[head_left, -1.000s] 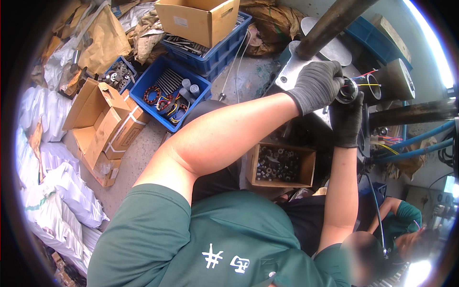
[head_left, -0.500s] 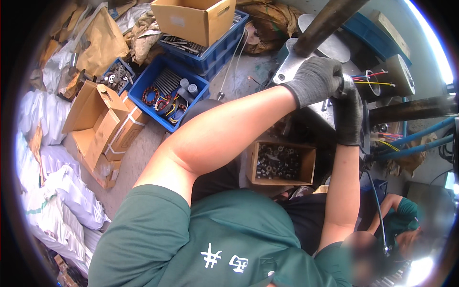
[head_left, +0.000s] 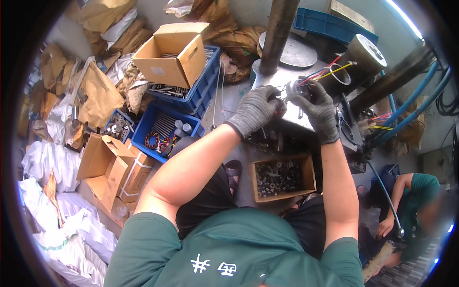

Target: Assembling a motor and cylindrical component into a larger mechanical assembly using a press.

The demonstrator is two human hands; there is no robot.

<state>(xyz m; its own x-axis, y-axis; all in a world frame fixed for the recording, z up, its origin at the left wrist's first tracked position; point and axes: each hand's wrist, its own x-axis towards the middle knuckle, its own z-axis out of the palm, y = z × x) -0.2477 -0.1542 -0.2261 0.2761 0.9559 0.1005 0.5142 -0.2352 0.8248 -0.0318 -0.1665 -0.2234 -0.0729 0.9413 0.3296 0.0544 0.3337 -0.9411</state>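
The 2 gloved hands are close together but apart, above a pale metal worktable [head_left: 275,78]. The right hand [head_left: 319,115] is clamped by its fingertips on a metal ring [head_left: 292,90], located between the hands at their upper side. The left hand [head_left: 256,111] is curled beside a small dark piece [head_left: 280,109]; whether it grips this piece cannot be told. Coloured wires [head_left: 340,69] extend from the ring, above the right hand. Just beyond them lies a dark cylinder [head_left: 354,51] with a pale end face. A dark post [head_left: 282,38] stands beyond the left fingertips. Below and between the hands, a wooden box [head_left: 308,178] contains small metal parts [head_left: 275,177]. Farther out, left of the left hand, a blue bin [head_left: 148,152] contains rods and wound coils. Well apart, below and right of the right hand, is a co-worker's forearm [head_left: 399,191].
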